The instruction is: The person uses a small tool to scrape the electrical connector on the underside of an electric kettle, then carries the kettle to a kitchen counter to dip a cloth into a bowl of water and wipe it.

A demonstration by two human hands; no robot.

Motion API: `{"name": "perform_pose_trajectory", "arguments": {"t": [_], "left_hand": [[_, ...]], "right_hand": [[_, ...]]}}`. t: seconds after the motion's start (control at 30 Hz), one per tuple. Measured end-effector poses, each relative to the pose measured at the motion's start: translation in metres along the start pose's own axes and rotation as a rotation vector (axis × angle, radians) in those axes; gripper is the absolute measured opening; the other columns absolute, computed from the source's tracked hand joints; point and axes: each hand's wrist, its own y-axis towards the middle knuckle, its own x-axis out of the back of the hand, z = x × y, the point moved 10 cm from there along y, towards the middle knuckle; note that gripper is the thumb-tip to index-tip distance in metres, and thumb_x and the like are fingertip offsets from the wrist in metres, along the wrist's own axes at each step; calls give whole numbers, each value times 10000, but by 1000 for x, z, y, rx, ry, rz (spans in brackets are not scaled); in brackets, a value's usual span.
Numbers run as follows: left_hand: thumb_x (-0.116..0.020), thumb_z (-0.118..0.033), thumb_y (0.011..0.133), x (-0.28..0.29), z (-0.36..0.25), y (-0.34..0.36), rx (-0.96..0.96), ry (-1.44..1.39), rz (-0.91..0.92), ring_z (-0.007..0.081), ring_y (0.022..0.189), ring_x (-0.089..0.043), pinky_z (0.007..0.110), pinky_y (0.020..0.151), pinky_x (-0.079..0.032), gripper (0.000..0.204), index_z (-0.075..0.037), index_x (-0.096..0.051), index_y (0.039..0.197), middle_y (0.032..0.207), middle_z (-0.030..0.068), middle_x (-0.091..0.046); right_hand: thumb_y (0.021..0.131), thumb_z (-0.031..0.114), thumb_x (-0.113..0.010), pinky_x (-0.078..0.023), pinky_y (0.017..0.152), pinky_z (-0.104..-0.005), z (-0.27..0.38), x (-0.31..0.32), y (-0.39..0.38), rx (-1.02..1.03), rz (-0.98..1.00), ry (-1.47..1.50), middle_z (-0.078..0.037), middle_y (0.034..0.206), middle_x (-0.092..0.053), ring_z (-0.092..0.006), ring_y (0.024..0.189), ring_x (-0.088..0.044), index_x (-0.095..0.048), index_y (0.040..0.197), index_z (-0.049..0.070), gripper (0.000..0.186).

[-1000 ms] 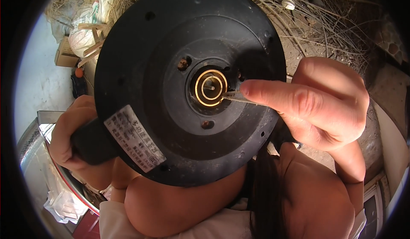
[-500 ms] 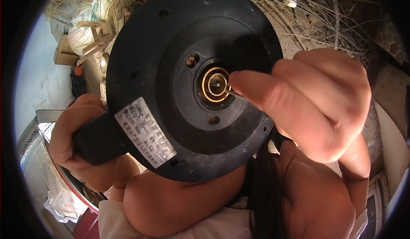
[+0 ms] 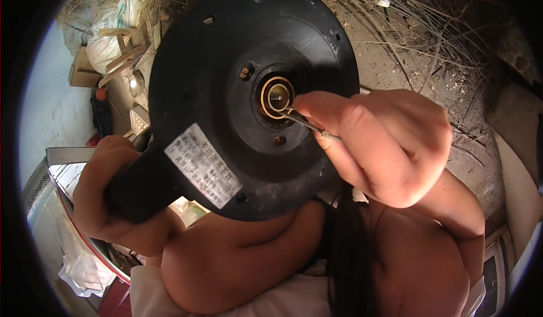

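Note:
A round black kettle base (image 3: 215,73) faces me bottom-up, with brass connector rings (image 3: 277,96) at its middle and a white label (image 3: 202,165) near the lower edge. My left hand (image 3: 107,204) grips the black handle at the lower left. My right hand (image 3: 384,147) pinches a thin metal tool (image 3: 308,124) whose tip sits at the brass rings. Two rusty screws (image 3: 246,71) show beside the connector.
Dry grass and sticks (image 3: 407,28) cover dirt ground at the top right. White sacks and wood scraps (image 3: 113,39) lie at the upper left beside a cardboard box (image 3: 82,71). A metal-rimmed container (image 3: 56,175) stands at the lower left.
The kettle base has shifted up and to the right, closer to the camera. My right hand followed it, keeping the thin tool at the brass rings.

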Motion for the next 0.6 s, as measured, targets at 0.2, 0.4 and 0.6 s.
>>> {"name": "perform_pose_trajectory", "arguments": {"t": [0.2,0.4,0.6], "left_hand": [[-637,-1,639,1,-6,-13,-77,-1,-66,179,679,-539,275,629,-424,300,57,-500,900,768,146,-531],[-657,10,737,-18,-33,-16,-287,-45,-75,235,785,-605,302,725,-535,373,81,-453,1042,948,215,-581],[-639,23,722,-19,-28,-15,-265,-22,-46,228,773,-604,297,717,-532,349,81,-473,1023,928,208,-588]], "right_hand": [[674,-21,-641,-444,372,-214,7,7,2,113,3,-171,-71,699,-642,-124,460,-555,-611,787,-48,121],[684,-6,-654,-446,395,-223,-3,2,0,-49,29,53,-64,650,-623,-134,468,-570,-617,810,-31,133],[748,31,-646,-463,419,-232,-11,-8,-5,-161,49,167,-76,642,-623,-160,485,-592,-619,806,-34,90]]}}
